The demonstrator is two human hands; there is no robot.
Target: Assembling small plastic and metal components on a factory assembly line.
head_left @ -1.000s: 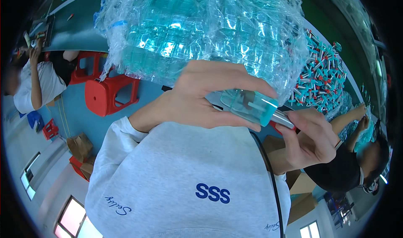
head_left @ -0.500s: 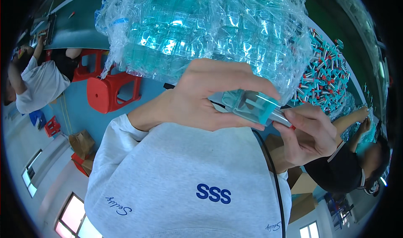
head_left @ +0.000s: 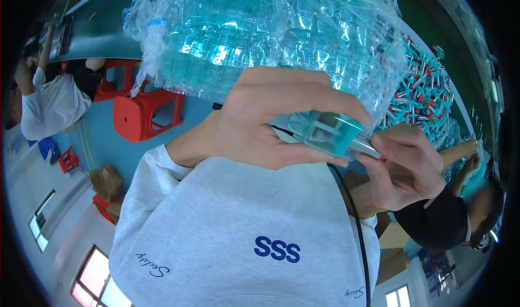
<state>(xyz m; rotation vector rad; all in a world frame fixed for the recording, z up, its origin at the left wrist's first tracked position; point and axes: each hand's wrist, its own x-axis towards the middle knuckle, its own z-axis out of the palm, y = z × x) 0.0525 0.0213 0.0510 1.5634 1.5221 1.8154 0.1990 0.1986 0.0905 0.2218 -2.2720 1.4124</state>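
Observation:
My left hand is closed around a clear, teal-tinted plastic container, gripping it between thumb and fingers in front of my chest. A small piece with a silver tube and a teal collar goes into the container's right end, the collar showing through the clear wall. The thumb and fingers of my right hand pinch the outer end of that tube, where a bit of red shows. Just beyond my hands lies a large film-wrapped pack of clear teal containers.
A pile of silver, teal and red pieces lies right of the pack. Red stools stand at left. One person sits at far left, another in black at right. A black cable hangs before my chest.
Both hands have shifted slightly to the right with the container and the silver-tubed piece. The teal collar appears a little deeper inside the container.

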